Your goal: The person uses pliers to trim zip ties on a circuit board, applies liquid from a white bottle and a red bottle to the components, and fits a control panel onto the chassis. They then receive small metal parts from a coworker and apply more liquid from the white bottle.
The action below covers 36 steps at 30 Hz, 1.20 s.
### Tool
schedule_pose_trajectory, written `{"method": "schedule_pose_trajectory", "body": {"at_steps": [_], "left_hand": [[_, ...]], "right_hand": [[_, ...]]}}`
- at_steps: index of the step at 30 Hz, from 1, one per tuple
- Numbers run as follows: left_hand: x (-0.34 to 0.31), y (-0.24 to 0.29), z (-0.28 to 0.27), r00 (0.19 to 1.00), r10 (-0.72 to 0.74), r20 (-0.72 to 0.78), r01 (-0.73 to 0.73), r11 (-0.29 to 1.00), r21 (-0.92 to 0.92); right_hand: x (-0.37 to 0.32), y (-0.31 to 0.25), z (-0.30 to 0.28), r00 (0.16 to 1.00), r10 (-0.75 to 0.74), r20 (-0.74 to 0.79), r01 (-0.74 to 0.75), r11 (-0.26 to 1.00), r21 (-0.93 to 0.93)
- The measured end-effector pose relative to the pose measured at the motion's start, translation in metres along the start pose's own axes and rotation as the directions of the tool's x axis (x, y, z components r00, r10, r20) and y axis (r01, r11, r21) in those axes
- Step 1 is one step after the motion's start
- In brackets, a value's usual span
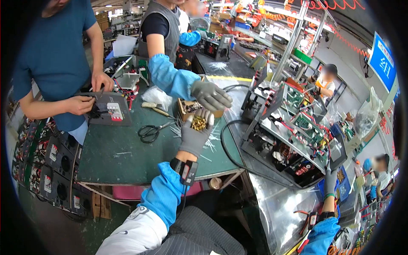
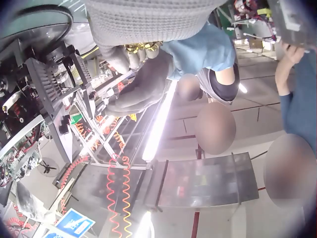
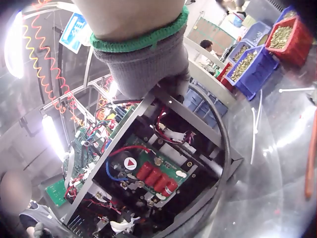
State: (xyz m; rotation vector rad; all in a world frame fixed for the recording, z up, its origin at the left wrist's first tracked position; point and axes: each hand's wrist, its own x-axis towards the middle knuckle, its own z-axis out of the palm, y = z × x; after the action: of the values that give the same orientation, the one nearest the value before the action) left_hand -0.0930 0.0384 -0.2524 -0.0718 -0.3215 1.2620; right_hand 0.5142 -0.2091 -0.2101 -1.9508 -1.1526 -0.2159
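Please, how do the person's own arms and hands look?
The left hand wears a grey glove with whitish fingertips; the right hand, a grey glove edged green. Black straps circle both wrists; a dark cable hangs from the left device. Both arms wear blue oversleeves.

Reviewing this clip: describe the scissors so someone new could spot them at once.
In the head view, find the green tabletop. Left of the wearer's gloved left hand, which cups small golden parts, lie the scissors. Their black loop handles set them apart from the tan handles just beyond.
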Motion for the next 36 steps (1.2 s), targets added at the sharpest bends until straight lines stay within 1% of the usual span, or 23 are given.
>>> {"method": "schedule_pose_trajectory", "body": {"at_steps": [2, 3, 6, 8, 10, 11, 14, 15, 17, 18, 19, 22, 24, 26, 27, 28, 29, 30, 31, 32, 33, 34, 36], "left_hand": [[0.001, 0.002, -0.001, 0.999, -0.041, -0.024, 0.039, 0.997, -0.064], [-0.002, 0.0, 0.001, 0.995, -0.005, -0.1, -0.001, 0.998, -0.061], [0.002, 0.002, -0.009, 0.999, -0.022, -0.045, 0.019, 0.997, -0.07], [-0.003, 0.003, -0.009, 0.993, -0.001, -0.121, -0.005, 0.999, -0.049], [-0.002, 0.003, -0.011, 0.994, -0.036, -0.104, 0.026, 0.996, -0.09], [-0.001, 0.001, -0.011, 0.994, -0.021, -0.105, 0.012, 0.996, -0.086], [-0.001, 0.002, -0.014, 0.994, -0.043, -0.102, 0.034, 0.995, -0.094], [-0.001, 0.003, -0.019, 0.996, -0.052, -0.077, 0.047, 0.997, -0.058], [-0.002, 0.0, -0.019, 0.992, -0.084, -0.095, 0.077, 0.994, -0.079], [-0.004, -0.004, -0.016, 0.989, -0.103, -0.102, 0.094, 0.991, -0.09], [-0.007, -0.011, -0.01, 0.986, -0.088, -0.141, 0.077, 0.994, -0.075], [-0.017, -0.031, -0.004, 0.977, -0.131, -0.171, 0.118, 0.99, -0.082], [-0.02, -0.045, -0.009, 0.98, -0.15, -0.131, 0.145, 0.988, -0.047], [-0.021, -0.06, -0.005, 0.964, -0.168, -0.208, 0.165, 0.986, -0.029], [-0.023, -0.064, -0.006, 0.962, -0.22, -0.162, 0.214, 0.975, -0.053], [-0.037, -0.066, -0.013, 0.952, -0.252, -0.173, 0.243, 0.968, -0.071], [-0.053, -0.066, -0.018, 0.948, -0.231, -0.218, 0.227, 0.973, -0.043], [-0.051, -0.07, -0.015, 0.944, -0.239, -0.227, 0.241, 0.97, -0.02], [-0.038, -0.079, -0.009, 0.943, -0.258, -0.212, 0.264, 0.965, 0.001], [-0.029, -0.087, -0.007, 0.942, -0.265, -0.205, 0.275, 0.961, 0.024], [-0.031, -0.09, -0.01, 0.936, -0.274, -0.221, 0.283, 0.959, 0.01], [-0.031, -0.091, -0.011, 0.931, -0.271, -0.245, 0.281, 0.96, 0.004], [-0.035, -0.097, -0.011, 0.911, -0.309, -0.272, 0.318, 0.948, -0.012]], "right_hand": [[-0.002, 0.001, 0.0, 1.0, 0.007, -0.023, -0.007, 1.0, -0.026], [-0.001, 0.002, -0.001, 0.999, 0.038, -0.011, -0.038, 0.999, -0.027], [-0.007, -0.02, -0.003, 0.999, 0.046, 0.003, -0.046, 0.999, 0.015], [-0.006, -0.004, -0.001, 1.0, -0.004, -0.01, 0.004, 1.0, -0.022], [0.0, 0.001, -0.004, 0.99, 0.132, 0.054, -0.129, 0.99, -0.049], [-0.002, 0.0, -0.003, 0.999, 0.044, 0.016, -0.043, 0.999, -0.033], [-0.002, -0.009, -0.001, 1.0, -0.029, -0.004, 0.028, 0.997, -0.076], [-0.004, -0.018, -0.006, 0.998, 0.02, 0.059, -0.018, 0.999, -0.027], [-0.004, -0.008, -0.005, 1.0, 0.019, 0.015, -0.016, 0.988, -0.154], [-0.01, -0.031, -0.005, 1.0, -0.002, -0.006, 0.002, 0.999, -0.044], [-0.014, -0.048, -0.008, 0.997, 0.071, -0.006, -0.071, 0.991, -0.111], [-0.014, -0.044, -0.005, 0.995, 0.1, 0.01, -0.1, 0.995, 0.006], [-0.016, -0.051, -0.007, 0.991, 0.119, 0.054, -0.119, 0.993, 0.002], [-0.015, -0.063, -0.008, 0.983, 0.177, 0.053, -0.181, 0.981, 0.072], [-0.003, -0.018, -0.004, 0.998, 0.038, 0.048, -0.042, 0.996, 0.081], [-0.013, -0.028, -0.008, 0.998, -0.016, 0.06, 0.01, 0.995, 0.094], [-0.022, -0.054, -0.016, 0.98, 0.14, 0.14, -0.153, 0.985, 0.085], [-0.017, -0.026, -0.016, 0.934, 0.262, 0.242, -0.262, 0.965, -0.032], [-0.029, -0.004, -0.006, 0.989, 0.142, 0.038, -0.144, 0.989, 0.036], [-0.031, 0.004, -0.012, 0.987, 0.102, 0.121, -0.125, 0.972, 0.2], [-0.047, -0.048, -0.042, 0.966, 0.133, 0.219, -0.164, 0.978, 0.129], [-0.042, -0.016, -0.044, 0.965, 0.082, 0.249, -0.145, 0.957, 0.25], [-0.054, -0.022, -0.076, 0.969, 0.172, 0.175, -0.194, 0.974, 0.12]]}}
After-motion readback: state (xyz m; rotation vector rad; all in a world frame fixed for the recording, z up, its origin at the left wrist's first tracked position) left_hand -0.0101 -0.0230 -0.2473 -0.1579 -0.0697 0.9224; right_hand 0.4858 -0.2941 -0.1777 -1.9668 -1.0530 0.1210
